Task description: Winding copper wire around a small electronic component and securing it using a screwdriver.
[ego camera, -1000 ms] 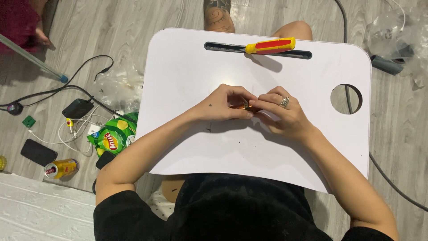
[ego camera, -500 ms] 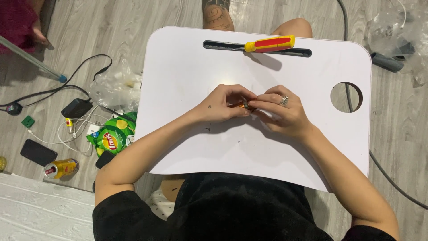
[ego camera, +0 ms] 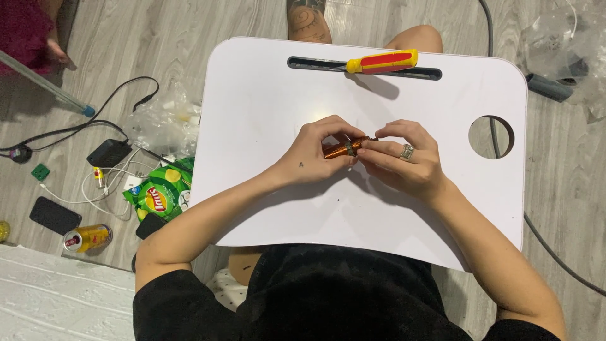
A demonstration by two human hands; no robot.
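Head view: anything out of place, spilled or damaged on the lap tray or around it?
Nothing looks damaged or spilled. Both hands, left hand and right hand, hold a small orange cylinder over the white tray. The screwdriver lies in the tray's slot. The floor on the left is cluttered: a chip bag, a can, cables.

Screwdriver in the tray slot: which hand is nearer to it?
Right. The right hand sits just below the screwdriver; the left hand is lower-left, farther off.
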